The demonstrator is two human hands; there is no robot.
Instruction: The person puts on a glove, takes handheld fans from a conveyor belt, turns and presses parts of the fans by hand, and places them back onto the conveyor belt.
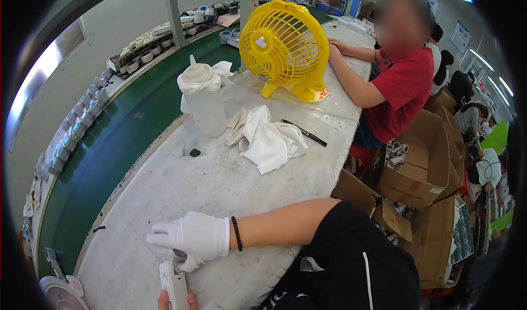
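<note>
My left hand [163, 300], bare, shows only its fingertips at the bottom edge, closed on both sides of a slim white box-shaped piece [174, 289] with small dark print. My right hand [189, 238] wears a white glove, with a dark beaded bracelet [236, 234] at the wrist. Its fingers curl over a greyish, shiny round part [178, 253] just beyond the white piece's far end. The glove covers most of that part, so its kind, and whether it joins the white piece, cannot be told.
On the white worktop [164, 192] are a white bottle [204, 109] wrapped in cloth, crumpled cloths [269, 140], a black pen [304, 132] and a yellow fan [285, 52]. A green conveyor [132, 123] runs left. A person [403, 79] sits beyond, near cardboard boxes [411, 172].
</note>
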